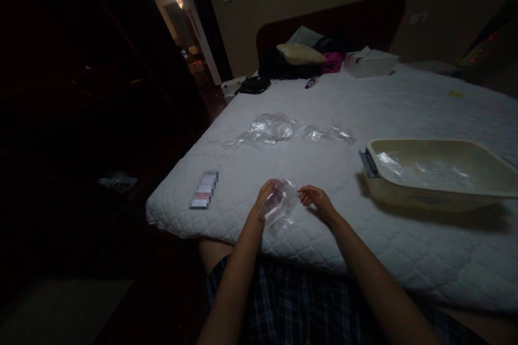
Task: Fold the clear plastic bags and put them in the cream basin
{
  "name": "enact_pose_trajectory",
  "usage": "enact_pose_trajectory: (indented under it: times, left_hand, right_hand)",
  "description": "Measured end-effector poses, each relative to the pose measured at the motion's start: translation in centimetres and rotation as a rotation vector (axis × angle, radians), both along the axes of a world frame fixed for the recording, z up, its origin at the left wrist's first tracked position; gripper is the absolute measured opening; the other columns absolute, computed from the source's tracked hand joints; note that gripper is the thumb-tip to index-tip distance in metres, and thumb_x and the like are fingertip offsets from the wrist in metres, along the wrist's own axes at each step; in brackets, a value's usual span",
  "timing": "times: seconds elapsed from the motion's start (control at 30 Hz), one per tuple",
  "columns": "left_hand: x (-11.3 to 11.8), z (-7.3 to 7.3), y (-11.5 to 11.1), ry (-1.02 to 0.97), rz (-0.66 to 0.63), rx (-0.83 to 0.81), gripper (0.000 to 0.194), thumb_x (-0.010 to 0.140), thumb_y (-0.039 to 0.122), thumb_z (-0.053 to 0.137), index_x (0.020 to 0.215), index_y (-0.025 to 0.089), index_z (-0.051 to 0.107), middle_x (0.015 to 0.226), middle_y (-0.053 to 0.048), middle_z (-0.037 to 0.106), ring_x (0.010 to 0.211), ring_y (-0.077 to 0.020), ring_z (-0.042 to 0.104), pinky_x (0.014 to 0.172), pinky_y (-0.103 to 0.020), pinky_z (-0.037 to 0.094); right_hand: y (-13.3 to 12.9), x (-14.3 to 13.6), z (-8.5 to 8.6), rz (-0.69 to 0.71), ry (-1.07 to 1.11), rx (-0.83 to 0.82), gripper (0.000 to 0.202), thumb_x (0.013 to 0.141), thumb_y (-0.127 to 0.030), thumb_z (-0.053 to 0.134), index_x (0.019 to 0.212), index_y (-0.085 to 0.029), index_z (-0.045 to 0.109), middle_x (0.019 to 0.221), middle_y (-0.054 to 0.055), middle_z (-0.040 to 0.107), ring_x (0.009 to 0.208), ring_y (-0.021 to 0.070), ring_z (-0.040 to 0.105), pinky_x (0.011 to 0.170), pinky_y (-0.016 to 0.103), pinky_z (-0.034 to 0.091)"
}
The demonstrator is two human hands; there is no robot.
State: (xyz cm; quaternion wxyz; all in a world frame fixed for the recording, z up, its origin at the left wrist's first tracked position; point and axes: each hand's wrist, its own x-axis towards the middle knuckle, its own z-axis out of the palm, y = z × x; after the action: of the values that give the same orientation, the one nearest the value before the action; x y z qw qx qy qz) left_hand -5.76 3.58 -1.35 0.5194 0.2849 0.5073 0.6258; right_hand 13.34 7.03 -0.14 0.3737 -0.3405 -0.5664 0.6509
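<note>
Clear plastic film [285, 205], crumpled and glossy, sits just below the middle of the frame, the thing that both of the person's 2 hands are turned to. The left hand [266, 194] is on its left side, partly covered by it; a pinkish tone shows through the film where the fingers seem to bend. Whether they grip it, or the film merely drapes over them, I cannot tell. The right hand [319, 202] is just beside the film's right edge, fingers curled inward and fingertips towards it; whether thumb and forefinger pinch a corner is too blurred to tell.

Both are above the white quilted cover [404, 264]. A larger stretch of loose film [275, 128] lies across the centre, well apart from the hands, and at the right of the frame a cream tub [429, 200] has something clear and shiny inside.

Film this thin probably clings and folds on itself, so handling it well calls for a light, steady hold with the left and small fingertip moves from the right, taking 1 layer at a time. Dim light hides the edges; feeling for them should serve better than looking. Pulling hard could tear or stretch it.
</note>
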Motion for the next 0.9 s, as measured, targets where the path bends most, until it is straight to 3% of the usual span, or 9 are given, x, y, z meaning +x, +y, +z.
enact_pose_trajectory:
  times: [0.13, 0.23, 0.53, 0.73, 0.9]
  left_hand:
    - [0.7, 0.3, 0.0, 0.124, -0.053, 0.032, 0.039, 0.064, 0.052, 0.065, 0.075, 0.015, 0.058, 0.06, 0.001, 0.056, 0.051, -0.009, 0.049, 0.051, -0.021, 0.037]
    - [1.3, 0.5, -0.2, 0.188, -0.074, 0.046, 0.04, 0.065, 0.053, 0.064, 0.074, 0.014, 0.059, 0.063, 0.001, 0.057, 0.055, -0.0089, 0.049, 0.054, -0.021, 0.037]
    - [1.7, 1.0, -1.0, 0.072, -0.171, 0.02, 0.042, 0.066, 0.053, 0.062, 0.083, 0.015, 0.057, 0.05, 0.005, 0.05, 0.034, -0.0027, 0.032, 0.036, -0.018, 0.018]
    - [1.7, 1.7, -1.3, 0.062, -0.154, -0.038, 0.041, 0.058, 0.047, 0.07, 0.08, 0.015, 0.056, 0.055, 0.002, 0.058, 0.036, -0.0043, 0.041, 0.036, -0.017, 0.023]
    - [1.5, 2.0, -1.4, -0.008, -0.131, -0.059, 0.04, 0.059, 0.045, 0.07, 0.08, 0.016, 0.056, 0.055, 0.001, 0.059, 0.036, -0.0042, 0.041, 0.036, -0.016, 0.025]
  right_hand:
    - [-0.3, -0.3, 0.3, 0.033, -0.107, 0.085, 0.04, 0.064, -0.057, 0.06, 0.061, -0.017, 0.061, 0.057, 0.0, 0.056, 0.053, 0.0115, 0.049, 0.053, 0.026, 0.038]
    - [-0.4, -0.2, 0.6, 0.082, -0.121, 0.076, 0.035, 0.064, -0.051, 0.064, 0.063, -0.016, 0.062, 0.059, -0.001, 0.056, 0.057, 0.0119, 0.049, 0.057, 0.026, 0.038]
    - [-0.3, 1.1, 1.3, 0.089, 0.184, -0.267, 0.027, 0.064, -0.041, 0.069, 0.074, -0.018, 0.061, 0.068, 0.002, 0.064, 0.062, 0.0152, 0.058, 0.062, 0.027, 0.045]
    - [-0.4, 1.6, 1.6, 0.017, 0.256, -0.316, 0.028, 0.06, -0.039, 0.074, 0.071, -0.019, 0.057, 0.061, -0.002, 0.06, 0.055, 0.012, 0.055, 0.054, 0.024, 0.043]
    - [-0.1, 1.7, 0.9, -0.027, 0.292, -0.299, 0.03, 0.062, -0.04, 0.073, 0.079, -0.021, 0.057, 0.07, -0.001, 0.062, 0.062, 0.0128, 0.057, 0.059, 0.024, 0.045]
